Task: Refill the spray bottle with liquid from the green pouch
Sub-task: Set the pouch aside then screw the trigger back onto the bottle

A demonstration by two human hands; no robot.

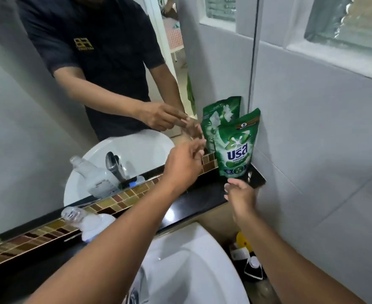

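Apparently empty, both hands near green pouch on shelf.

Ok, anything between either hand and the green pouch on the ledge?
Nothing visible. The green pouch stands upright in the ledge corner; the left hand is beside it, the right hand just below, both open.

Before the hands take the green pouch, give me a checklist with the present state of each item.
1. Green pouch upright on the black ledge, against the corner by the mirror: ok.
2. Left hand free and open, beside the pouch's left edge: ok.
3. Right hand free, just below the pouch's base: ok.
4. Pouch gripped: not ok, neither hand has closed on it.
5. Spray bottle within reach, lying at the left of the ledge: ok.
6. Bottle opened for filling: cannot tell, its top is blurred.
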